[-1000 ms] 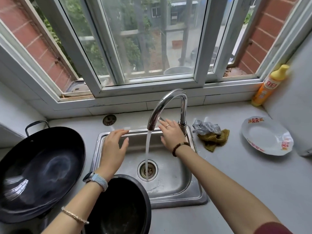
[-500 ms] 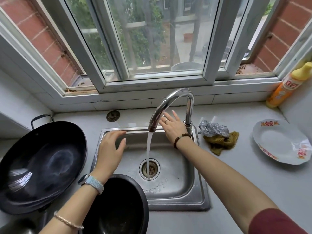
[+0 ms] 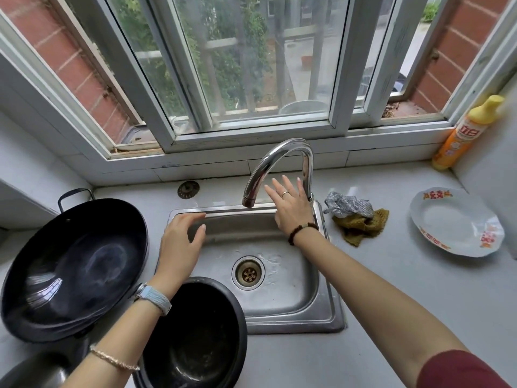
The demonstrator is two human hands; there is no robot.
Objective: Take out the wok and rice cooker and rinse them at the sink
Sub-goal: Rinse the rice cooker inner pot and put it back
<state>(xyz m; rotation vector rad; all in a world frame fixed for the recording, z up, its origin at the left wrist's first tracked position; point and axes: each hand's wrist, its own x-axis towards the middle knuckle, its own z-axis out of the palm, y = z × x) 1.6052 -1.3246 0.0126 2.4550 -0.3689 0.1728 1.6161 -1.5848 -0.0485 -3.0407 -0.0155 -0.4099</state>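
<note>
wok [image 3: 74, 268] left of sink [image 3: 293, 303], plate [image 3: 456, 222] on its right.

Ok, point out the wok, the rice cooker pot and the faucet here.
wok [image 3: 75, 270]: head view, on its dark inner bowl surface.
rice cooker pot [image 3: 201, 345]: head view, on its inside bottom.
faucet [image 3: 279, 147]: head view, on the top of the curved spout.

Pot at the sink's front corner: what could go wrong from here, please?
1. The pot seems to overlap the sink rim. The left hand is held out past it, arm above it, so a bump could tip it.
2. The wok looks wider than the sink, so rinsing it may splash the counter.
</note>
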